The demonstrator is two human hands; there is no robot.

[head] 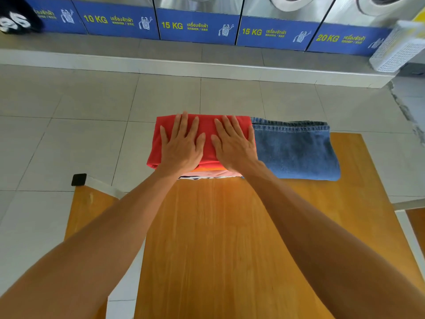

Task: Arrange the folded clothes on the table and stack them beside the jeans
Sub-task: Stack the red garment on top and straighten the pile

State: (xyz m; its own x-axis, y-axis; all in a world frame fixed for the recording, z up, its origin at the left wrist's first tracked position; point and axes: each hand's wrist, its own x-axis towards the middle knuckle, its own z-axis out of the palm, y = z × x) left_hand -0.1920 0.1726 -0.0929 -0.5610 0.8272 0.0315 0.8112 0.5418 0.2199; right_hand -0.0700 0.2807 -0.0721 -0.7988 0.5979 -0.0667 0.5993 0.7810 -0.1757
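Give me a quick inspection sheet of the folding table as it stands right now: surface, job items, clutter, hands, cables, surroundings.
Surface: wooden table, bare in the near part.
Job's things: stack of folded clothes, red garment on top, orange, pink and white layers showing below; folded jeans right beside it, edges touching, both at the table's far end.
Clutter: nothing seen on the table.
Hands: left hand and right hand lie flat, fingers spread, on the red garment, gripping nothing.
Cables: nothing seen.
Surroundings: tiled floor; row of washers with blue 10, 15 and 20 KG labels; white basket at the right edge.
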